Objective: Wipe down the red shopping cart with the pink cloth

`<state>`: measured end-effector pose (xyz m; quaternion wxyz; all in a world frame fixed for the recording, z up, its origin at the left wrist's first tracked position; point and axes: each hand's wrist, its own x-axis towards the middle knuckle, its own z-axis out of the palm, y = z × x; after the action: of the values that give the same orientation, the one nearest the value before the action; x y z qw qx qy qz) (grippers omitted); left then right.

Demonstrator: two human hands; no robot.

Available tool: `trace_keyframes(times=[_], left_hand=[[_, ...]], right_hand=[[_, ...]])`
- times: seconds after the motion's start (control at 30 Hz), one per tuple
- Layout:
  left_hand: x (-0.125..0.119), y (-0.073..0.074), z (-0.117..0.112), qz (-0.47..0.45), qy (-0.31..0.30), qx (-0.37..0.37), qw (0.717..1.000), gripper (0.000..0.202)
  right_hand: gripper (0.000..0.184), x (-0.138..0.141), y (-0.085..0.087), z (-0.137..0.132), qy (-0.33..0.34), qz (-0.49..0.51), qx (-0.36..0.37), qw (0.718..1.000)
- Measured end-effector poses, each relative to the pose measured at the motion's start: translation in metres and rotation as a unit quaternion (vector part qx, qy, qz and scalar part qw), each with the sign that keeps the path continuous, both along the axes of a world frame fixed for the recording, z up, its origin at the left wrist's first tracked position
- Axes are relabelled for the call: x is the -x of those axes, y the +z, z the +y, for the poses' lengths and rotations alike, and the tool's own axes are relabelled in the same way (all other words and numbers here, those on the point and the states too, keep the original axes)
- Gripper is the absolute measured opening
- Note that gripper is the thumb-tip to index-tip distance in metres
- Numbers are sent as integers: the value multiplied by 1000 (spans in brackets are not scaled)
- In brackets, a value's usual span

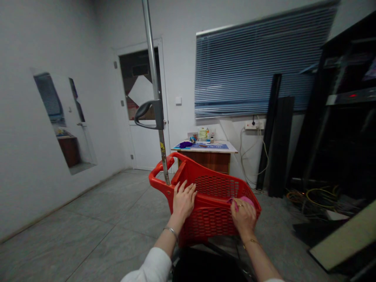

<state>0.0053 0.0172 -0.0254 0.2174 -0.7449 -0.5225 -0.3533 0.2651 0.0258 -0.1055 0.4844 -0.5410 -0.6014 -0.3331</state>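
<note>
A red plastic shopping cart (211,225) with perforated basket walls stands right in front of me. Over its near rim, towards the handle end, my left hand (184,197) lies with its fingers stretched out and slightly apart. My right hand (244,215) is closed on a pink cloth (248,201) and presses it against the near rim at the cart's right end. Part of the cloth is hidden under the fingers. A grey metal pole (151,51) with a dark grey loop handle (147,115) rises from the cart's handle end.
Behind the cart, a small wooden cabinet (202,161) bears a purple cloth (185,145) and several small containers. Black panels (280,147) lean below the blinds (258,70). Loose cables (320,196) lie on the floor at right. A door (147,147) and a wall mirror (69,137) are at left.
</note>
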Motion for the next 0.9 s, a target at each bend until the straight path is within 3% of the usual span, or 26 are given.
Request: trace_keyframes(times=[0.2, 0.3, 0.4, 0.7, 0.8, 0.9], left_hand=[[4, 1, -2, -2, -2, -4, 1000, 34], [8, 2, -3, 9, -5, -3, 1000, 34], [11, 3, -3, 13, -6, 2, 1000, 33], [13, 1, -3, 22, -17, -1, 1000, 34], [13, 1, -2, 22, -22, 1, 1000, 33], [14, 3, 1, 19, -7, 2, 1000, 31]], right_hand=[[21, 87, 20, -1, 89, 0, 30, 996], [23, 102, 25, -2, 100, -2, 36, 994], [24, 86, 23, -4, 99, -28, 39, 994], [22, -13, 2, -7, 23, -47, 36, 998], [20, -26, -2, -8, 8, -37, 33, 999], [19, -22, -2, -11, 2, -31, 33, 999]])
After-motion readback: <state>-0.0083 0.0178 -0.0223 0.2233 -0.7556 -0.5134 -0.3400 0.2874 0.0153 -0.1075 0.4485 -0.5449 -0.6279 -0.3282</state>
